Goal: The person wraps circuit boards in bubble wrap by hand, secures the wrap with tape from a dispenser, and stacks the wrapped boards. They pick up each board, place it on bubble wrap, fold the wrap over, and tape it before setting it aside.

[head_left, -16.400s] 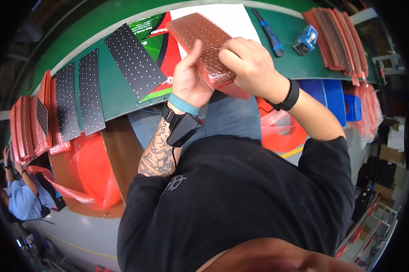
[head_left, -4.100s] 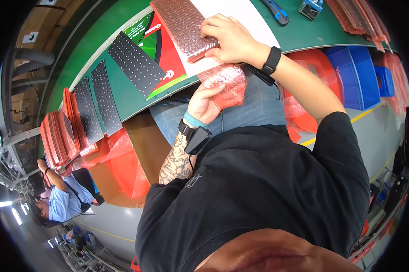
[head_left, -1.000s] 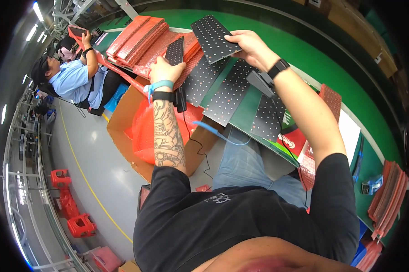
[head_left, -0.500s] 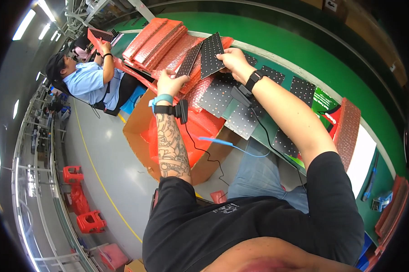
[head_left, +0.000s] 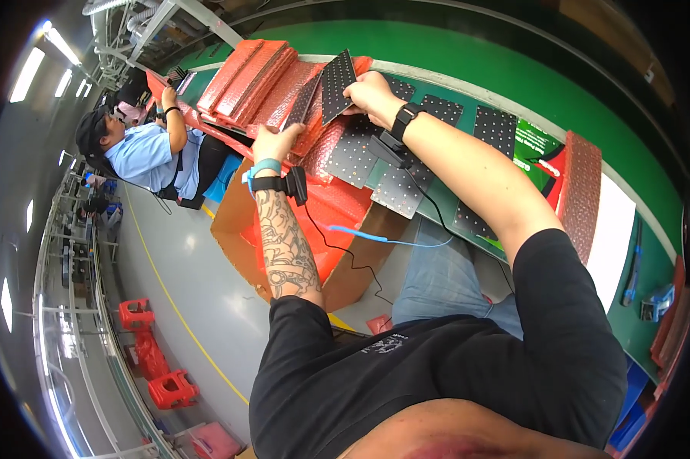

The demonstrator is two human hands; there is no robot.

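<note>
My right hand (head_left: 371, 95) grips a dark board with rows of pale dots (head_left: 337, 86), holding it tilted above the bench by its right edge. Close by, my left hand (head_left: 277, 142) has its fingers closed on the lower end of a second dotted board (head_left: 303, 101), seen nearly edge-on. Behind and below these two lie red bubble-wrap pouches (head_left: 241, 83), stacked in a pile. More dotted boards (head_left: 354, 153) are spread on the bench to the right of my hands, partly overlapping.
A cardboard box (head_left: 234, 229) with red plastic inside stands below my left forearm. A blue cable tie-like strip (head_left: 358, 233) and black wires hang near my wrists. Red bubble-wrap pouches (head_left: 579, 191) lie at right. A co-worker (head_left: 142, 149) sits at far left.
The whole view has shifted slightly. The board in my left hand now stands steeper and shows more edge-on. My right hand still holds its board beside it.
</note>
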